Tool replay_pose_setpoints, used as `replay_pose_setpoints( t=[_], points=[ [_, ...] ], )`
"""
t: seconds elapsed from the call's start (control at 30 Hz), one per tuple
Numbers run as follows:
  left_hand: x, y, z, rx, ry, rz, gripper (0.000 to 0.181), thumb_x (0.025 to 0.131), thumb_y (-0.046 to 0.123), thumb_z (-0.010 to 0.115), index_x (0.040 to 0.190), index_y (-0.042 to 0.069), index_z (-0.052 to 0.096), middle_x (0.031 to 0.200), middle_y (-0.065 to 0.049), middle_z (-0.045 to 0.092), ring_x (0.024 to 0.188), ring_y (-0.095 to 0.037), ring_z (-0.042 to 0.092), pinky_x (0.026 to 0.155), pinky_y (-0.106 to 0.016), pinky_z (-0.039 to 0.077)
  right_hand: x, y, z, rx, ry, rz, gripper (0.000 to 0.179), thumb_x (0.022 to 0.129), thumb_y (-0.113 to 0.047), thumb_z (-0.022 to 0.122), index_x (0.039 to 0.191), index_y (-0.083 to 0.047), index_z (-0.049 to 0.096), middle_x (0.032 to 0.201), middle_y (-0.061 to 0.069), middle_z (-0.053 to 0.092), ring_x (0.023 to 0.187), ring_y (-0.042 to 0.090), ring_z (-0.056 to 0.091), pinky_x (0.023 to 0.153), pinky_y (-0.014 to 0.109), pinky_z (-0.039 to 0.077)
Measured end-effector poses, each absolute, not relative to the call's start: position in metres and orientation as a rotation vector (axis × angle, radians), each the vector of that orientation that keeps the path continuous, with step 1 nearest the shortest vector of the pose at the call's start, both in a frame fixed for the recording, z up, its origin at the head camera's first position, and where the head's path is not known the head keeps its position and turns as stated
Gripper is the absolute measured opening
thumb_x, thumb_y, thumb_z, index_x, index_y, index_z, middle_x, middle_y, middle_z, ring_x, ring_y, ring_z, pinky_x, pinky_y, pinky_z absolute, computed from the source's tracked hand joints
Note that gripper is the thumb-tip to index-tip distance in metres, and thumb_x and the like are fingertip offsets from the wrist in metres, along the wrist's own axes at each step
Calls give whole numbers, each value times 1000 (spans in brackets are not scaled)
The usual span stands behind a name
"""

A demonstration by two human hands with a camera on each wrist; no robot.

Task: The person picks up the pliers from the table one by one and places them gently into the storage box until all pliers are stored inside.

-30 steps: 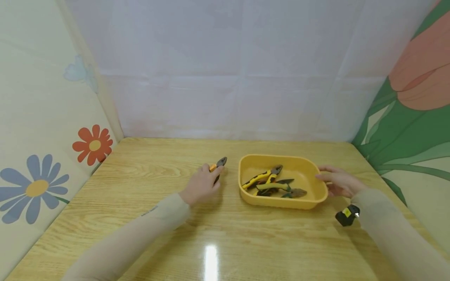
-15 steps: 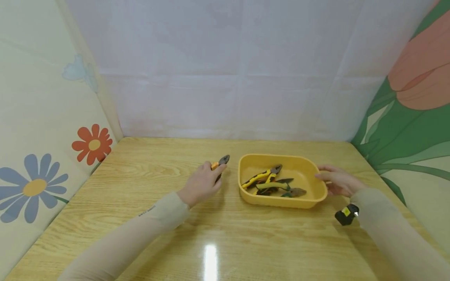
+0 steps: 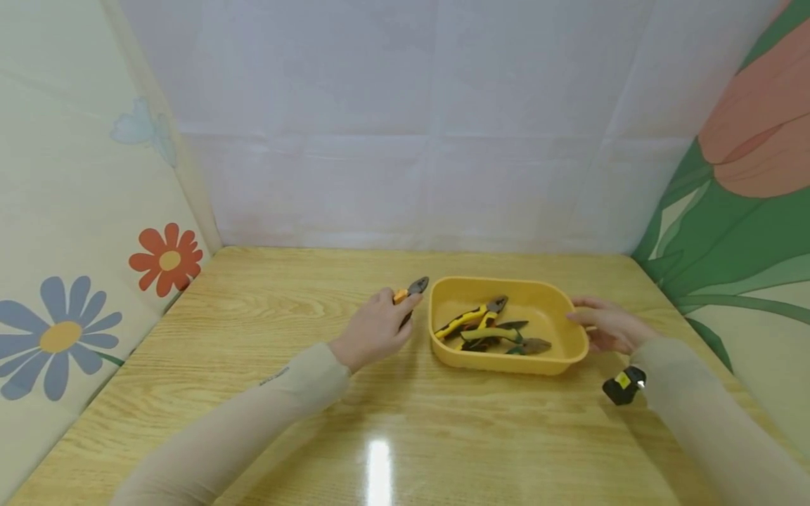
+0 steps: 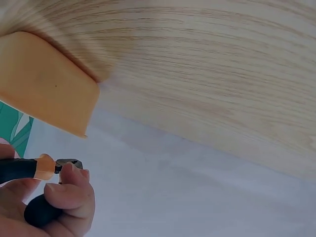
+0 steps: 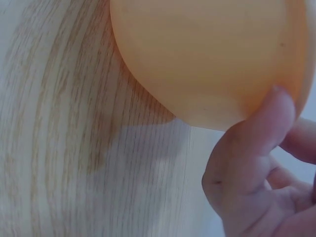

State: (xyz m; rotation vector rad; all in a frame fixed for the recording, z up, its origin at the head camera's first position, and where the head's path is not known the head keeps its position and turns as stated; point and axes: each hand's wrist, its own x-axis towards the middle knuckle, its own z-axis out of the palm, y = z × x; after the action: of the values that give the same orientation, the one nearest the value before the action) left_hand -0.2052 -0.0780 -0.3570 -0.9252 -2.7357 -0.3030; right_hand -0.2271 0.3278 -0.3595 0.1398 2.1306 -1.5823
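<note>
My left hand (image 3: pixel 377 329) grips a pair of pliers (image 3: pixel 418 286) with black and orange handles, fingers curled round them. Their dark metal head points away to the right, close beside the left rim of a yellow plastic bin (image 3: pixel 506 363). In the left wrist view, a black grip (image 4: pixel 17 170) with an orange collar shows along the fingers. My right hand (image 3: pixel 610 326) holds the right end of the bin, its thumb (image 5: pixel 269 116) against the wall near the rim. Inside the bin lie several pliers, including yellow-and-black pliers (image 3: pixel 464 320) and green-handled pliers (image 3: pixel 490 335).
The bin stands on a wood-grain table (image 3: pixel 405 414). A white cloth backdrop (image 3: pixel 405 140) rises behind the table, and flower-printed panels (image 3: pixel 63 211) flank it. A black-and-yellow device (image 3: pixel 624 385) sits at the right wrist.
My left hand has moved right with the pliers, bringing their head closer to the bin. The right hand and the bin have stayed nearly in place.
</note>
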Motion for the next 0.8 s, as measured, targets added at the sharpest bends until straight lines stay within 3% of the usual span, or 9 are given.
replay_pose_setpoints(
  t=[0.47,0.8],
  points=[
    [-203,-67,-354,-958,-2763,-302,43,99,21,50,141,13,52,95,-19,51,69,-22,43,56,-32,40,-227,327,-359,141,2134,-1582,65,100,-16,50,147,7,11,99,2,59,82,14,63,69,33,55],
    [-203,-56,-347,-1000,-2833,-288,45,102,22,44,146,14,46,98,-16,48,72,-21,41,58,-30,37,-227,328,-360,136,2141,-1572,65,101,-16,49,148,7,10,101,3,58,83,14,63,70,34,55]
  ],
)
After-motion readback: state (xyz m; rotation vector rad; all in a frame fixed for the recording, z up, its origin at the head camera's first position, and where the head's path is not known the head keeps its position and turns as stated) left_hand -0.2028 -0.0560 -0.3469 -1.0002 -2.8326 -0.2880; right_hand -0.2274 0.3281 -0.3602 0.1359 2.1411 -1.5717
